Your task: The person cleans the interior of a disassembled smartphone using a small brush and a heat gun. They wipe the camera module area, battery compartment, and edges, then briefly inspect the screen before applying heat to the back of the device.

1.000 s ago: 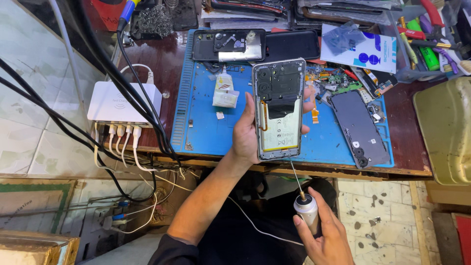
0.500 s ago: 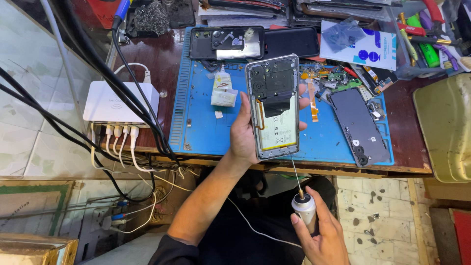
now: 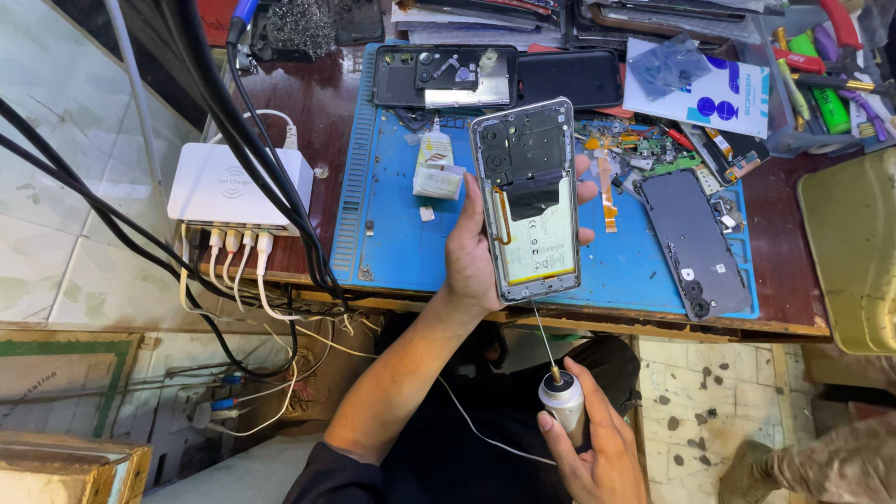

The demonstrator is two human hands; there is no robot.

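Observation:
My left hand (image 3: 471,252) grips an opened phone (image 3: 528,198) from behind, holding it upright over the blue work mat (image 3: 392,233). The phone's back is off, so its black boards and pale battery show. My right hand (image 3: 590,448) is low, below the bench edge, wrapped around a small silver bottle (image 3: 563,401) with a long thin needle tip. That needle points up toward the phone's bottom edge and ends just beneath it.
A dark phone back cover (image 3: 695,243), another opened phone (image 3: 446,77), a small white tube (image 3: 436,166) and loose parts lie on the mat. A white multi-port charger (image 3: 238,185) with cables sits at left. Tools fill a tray (image 3: 821,84) at right. A brass-coloured box (image 3: 854,252) stands far right.
The phone in my left hand has shifted slightly up and left over the mat. My right hand with the bottle has stayed about where it was.

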